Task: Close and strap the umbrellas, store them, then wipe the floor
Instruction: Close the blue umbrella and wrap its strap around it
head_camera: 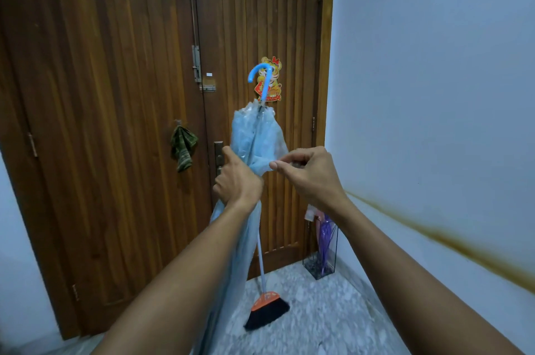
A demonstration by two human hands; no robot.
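Two umbrellas: a light blue one (254, 134) held up near the middle, a purple one (326, 234) in the single clear stand (320, 263) far right. Two hands, left (237, 178) and right (307, 172). One broom (267, 311), one green cloth (183, 146), one tiger sticker (273, 85).

A green cloth (183, 147) hangs on the wooden door (115, 123). A tiger sticker (273, 85) is higher up. A broom (267, 311) leans nearby.
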